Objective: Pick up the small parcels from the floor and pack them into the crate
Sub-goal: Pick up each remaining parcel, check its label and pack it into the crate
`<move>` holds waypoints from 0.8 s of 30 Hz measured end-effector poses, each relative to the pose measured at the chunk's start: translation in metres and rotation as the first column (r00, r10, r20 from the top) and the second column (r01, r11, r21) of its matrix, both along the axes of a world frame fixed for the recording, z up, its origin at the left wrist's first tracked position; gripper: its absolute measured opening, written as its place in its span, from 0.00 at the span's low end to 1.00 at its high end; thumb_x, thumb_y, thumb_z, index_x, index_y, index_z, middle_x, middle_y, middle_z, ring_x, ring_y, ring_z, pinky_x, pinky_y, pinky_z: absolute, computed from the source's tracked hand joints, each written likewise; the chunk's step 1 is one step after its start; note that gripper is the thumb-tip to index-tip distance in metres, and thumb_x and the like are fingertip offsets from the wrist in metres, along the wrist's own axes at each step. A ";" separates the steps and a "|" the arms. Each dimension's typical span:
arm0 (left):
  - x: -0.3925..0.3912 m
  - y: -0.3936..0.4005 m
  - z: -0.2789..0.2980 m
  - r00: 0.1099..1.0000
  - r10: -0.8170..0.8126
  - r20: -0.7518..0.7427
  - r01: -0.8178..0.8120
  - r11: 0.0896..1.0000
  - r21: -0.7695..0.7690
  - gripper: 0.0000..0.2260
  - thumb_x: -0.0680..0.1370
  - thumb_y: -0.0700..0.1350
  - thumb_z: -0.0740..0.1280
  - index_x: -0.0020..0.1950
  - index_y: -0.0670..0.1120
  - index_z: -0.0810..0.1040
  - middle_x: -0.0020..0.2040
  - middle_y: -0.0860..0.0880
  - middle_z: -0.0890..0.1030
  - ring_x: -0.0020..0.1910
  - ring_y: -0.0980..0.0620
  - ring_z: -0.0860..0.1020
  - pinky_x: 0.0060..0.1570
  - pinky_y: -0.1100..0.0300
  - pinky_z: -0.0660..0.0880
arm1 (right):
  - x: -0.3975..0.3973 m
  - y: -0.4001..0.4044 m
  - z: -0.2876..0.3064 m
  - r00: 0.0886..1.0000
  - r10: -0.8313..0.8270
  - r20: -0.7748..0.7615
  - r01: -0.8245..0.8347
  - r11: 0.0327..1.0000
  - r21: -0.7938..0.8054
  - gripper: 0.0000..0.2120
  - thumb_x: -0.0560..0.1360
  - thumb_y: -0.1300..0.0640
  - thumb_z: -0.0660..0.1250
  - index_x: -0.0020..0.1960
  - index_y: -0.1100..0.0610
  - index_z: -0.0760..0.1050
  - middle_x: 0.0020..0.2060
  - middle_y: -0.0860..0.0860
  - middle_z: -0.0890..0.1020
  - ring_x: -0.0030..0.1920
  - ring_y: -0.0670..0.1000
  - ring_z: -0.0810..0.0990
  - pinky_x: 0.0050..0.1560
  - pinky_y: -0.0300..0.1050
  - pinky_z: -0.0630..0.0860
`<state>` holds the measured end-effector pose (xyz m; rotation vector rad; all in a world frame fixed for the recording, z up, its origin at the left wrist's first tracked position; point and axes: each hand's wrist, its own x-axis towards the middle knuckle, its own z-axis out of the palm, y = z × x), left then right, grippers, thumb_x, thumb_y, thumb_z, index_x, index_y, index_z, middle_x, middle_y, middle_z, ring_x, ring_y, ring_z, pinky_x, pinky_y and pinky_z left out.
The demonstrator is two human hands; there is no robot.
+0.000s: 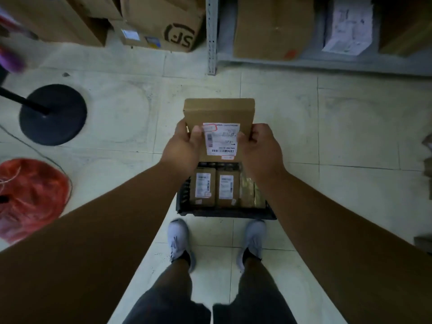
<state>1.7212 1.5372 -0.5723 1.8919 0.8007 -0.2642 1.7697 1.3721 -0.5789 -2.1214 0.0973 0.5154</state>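
Both hands, left (184, 146) and right (259, 148), gripped a labelled parcel (218, 118) above the black crate (224, 212) holding two parcels

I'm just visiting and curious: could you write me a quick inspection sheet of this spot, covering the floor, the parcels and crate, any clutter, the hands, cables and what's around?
Surface: pale tiled floor, scuffed and marked.
Job's things: a flat cardboard parcel with a white label, held above a black crate that stands by the person's feet; at least two labelled parcels stand side by side in it.
Clutter: red bag and a black round stand base on the floor at left.
Hands: left hand and right hand grip the parcel's two sides.
Cables: one thin dark line on the floor at left, possibly a cable.
Surroundings: cardboard boxes at the back; metal shelf with more boxes.
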 end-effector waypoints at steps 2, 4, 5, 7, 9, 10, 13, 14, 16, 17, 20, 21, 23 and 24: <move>0.008 -0.012 -0.059 0.999 -0.001 -0.042 -0.003 0.997 -0.081 0.15 0.84 0.59 0.51 0.68 0.59 0.66 0.52 0.55 0.80 0.51 0.52 0.80 0.54 0.48 0.79 | 0.009 -0.005 -0.057 1.000 -0.011 -0.027 0.010 1.000 -0.014 0.14 0.81 0.49 0.64 0.62 0.54 0.69 0.47 0.44 0.79 0.42 0.39 0.79 0.37 0.28 0.75; 0.009 -0.020 -0.123 0.996 -0.007 -0.087 -0.007 0.987 -0.161 0.14 0.84 0.59 0.50 0.68 0.61 0.65 0.55 0.55 0.80 0.53 0.52 0.81 0.53 0.52 0.79 | 0.010 -0.009 -0.125 0.997 -0.022 -0.072 0.022 1.000 -0.007 0.17 0.80 0.49 0.65 0.65 0.53 0.67 0.52 0.47 0.81 0.48 0.46 0.83 0.46 0.42 0.83; 0.007 -0.025 -0.157 0.994 -0.008 -0.107 -0.012 0.982 -0.187 0.13 0.84 0.57 0.51 0.68 0.61 0.64 0.54 0.57 0.80 0.54 0.54 0.80 0.51 0.56 0.80 | 0.009 -0.013 -0.158 0.995 -0.031 -0.094 0.030 0.999 -0.012 0.18 0.80 0.48 0.65 0.66 0.53 0.67 0.54 0.49 0.82 0.51 0.49 0.84 0.49 0.48 0.84; 0.005 -0.038 -0.220 0.988 -0.084 -0.128 0.055 0.976 -0.212 0.13 0.85 0.49 0.54 0.70 0.57 0.65 0.53 0.64 0.76 0.56 0.57 0.79 0.42 0.69 0.78 | 0.005 -0.023 -0.227 0.991 -0.037 -0.127 0.031 0.998 -0.051 0.18 0.80 0.48 0.65 0.67 0.52 0.67 0.56 0.50 0.82 0.53 0.51 0.84 0.51 0.52 0.84; -0.004 -0.046 -0.278 0.982 -0.083 -0.173 0.040 0.971 -0.235 0.16 0.85 0.44 0.54 0.72 0.56 0.66 0.52 0.64 0.76 0.56 0.57 0.79 0.39 0.70 0.77 | -0.007 -0.030 -0.285 0.988 -0.037 -0.147 0.025 0.996 -0.082 0.18 0.79 0.48 0.65 0.66 0.53 0.70 0.57 0.49 0.83 0.55 0.50 0.84 0.51 0.53 0.84; -0.011 -0.048 -0.308 0.977 -0.082 -0.199 0.032 0.971 -0.238 0.16 0.85 0.44 0.54 0.71 0.57 0.67 0.51 0.61 0.78 0.53 0.58 0.80 0.41 0.65 0.79 | -0.016 -0.034 -0.312 0.987 -0.040 -0.154 0.024 0.995 -0.101 0.18 0.79 0.48 0.65 0.66 0.53 0.71 0.58 0.49 0.83 0.56 0.50 0.83 0.52 0.53 0.84; -0.022 -0.055 -0.377 0.948 -0.134 -0.289 0.069 0.972 -0.224 0.17 0.82 0.47 0.58 0.69 0.63 0.68 0.52 0.54 0.81 0.52 0.50 0.81 0.52 0.49 0.81 | -0.043 -0.049 -0.367 0.987 -0.042 -0.157 0.017 0.988 -0.154 0.23 0.80 0.54 0.66 0.73 0.50 0.64 0.65 0.47 0.78 0.62 0.48 0.80 0.61 0.42 0.78; -0.026 -0.058 -0.396 0.937 -0.152 -0.314 0.082 0.971 -0.225 0.15 0.81 0.48 0.59 0.65 0.63 0.69 0.53 0.52 0.82 0.53 0.47 0.81 0.54 0.46 0.80 | -0.050 -0.052 -0.382 0.987 -0.035 -0.159 0.006 0.984 -0.176 0.30 0.80 0.56 0.66 0.78 0.50 0.57 0.67 0.45 0.75 0.63 0.46 0.77 0.62 0.36 0.74; -0.030 -0.062 -0.425 0.921 -0.171 -0.349 0.081 0.963 -0.257 0.14 0.82 0.44 0.61 0.62 0.62 0.69 0.55 0.50 0.81 0.56 0.44 0.81 0.57 0.45 0.79 | -0.063 -0.056 -0.408 0.981 -0.042 -0.190 -0.002 0.974 -0.224 0.41 0.80 0.56 0.67 0.81 0.50 0.42 0.71 0.47 0.71 0.66 0.47 0.75 0.65 0.38 0.73; -0.031 -0.064 -0.437 0.912 -0.179 -0.369 0.076 0.958 -0.277 0.17 0.82 0.40 0.61 0.64 0.61 0.69 0.58 0.49 0.80 0.58 0.44 0.80 0.58 0.45 0.79 | -0.068 -0.057 -0.423 0.979 -0.043 -0.198 -0.009 0.967 -0.255 0.44 0.79 0.53 0.67 0.81 0.49 0.38 0.73 0.51 0.71 0.67 0.51 0.75 0.67 0.46 0.74; -0.034 -0.066 -0.468 0.860 -0.271 -0.432 0.139 0.940 -0.312 0.31 0.81 0.36 0.60 0.79 0.57 0.56 0.70 0.45 0.74 0.63 0.43 0.76 0.60 0.49 0.77 | -0.074 -0.054 -0.453 0.973 -0.009 -0.232 -0.082 0.922 -0.378 0.48 0.75 0.46 0.68 0.81 0.53 0.40 0.73 0.57 0.71 0.69 0.58 0.73 0.69 0.57 0.73; -0.036 -0.065 -0.476 0.846 -0.287 -0.449 0.150 0.936 -0.318 0.32 0.81 0.35 0.60 0.81 0.55 0.53 0.72 0.44 0.71 0.66 0.42 0.75 0.59 0.51 0.77 | -0.073 -0.053 -0.457 0.972 0.010 -0.234 -0.110 0.902 -0.417 0.47 0.74 0.45 0.68 0.81 0.55 0.42 0.73 0.58 0.70 0.70 0.59 0.71 0.69 0.57 0.71; -0.040 -0.065 -0.487 0.827 -0.288 -0.484 0.136 0.936 -0.324 0.29 0.83 0.38 0.58 0.81 0.53 0.51 0.75 0.42 0.68 0.69 0.41 0.72 0.59 0.53 0.75 | -0.071 -0.052 -0.463 0.969 0.082 -0.235 -0.190 0.853 -0.487 0.43 0.76 0.46 0.67 0.80 0.61 0.48 0.72 0.60 0.68 0.71 0.60 0.68 0.72 0.55 0.67; -0.041 -0.066 -0.490 0.819 -0.284 -0.499 0.131 0.939 -0.319 0.26 0.84 0.41 0.56 0.81 0.53 0.51 0.76 0.42 0.67 0.71 0.41 0.71 0.63 0.51 0.74 | -0.070 -0.051 -0.465 0.961 0.134 -0.244 -0.247 0.814 -0.526 0.39 0.77 0.46 0.66 0.79 0.62 0.53 0.71 0.60 0.68 0.70 0.60 0.68 0.71 0.53 0.66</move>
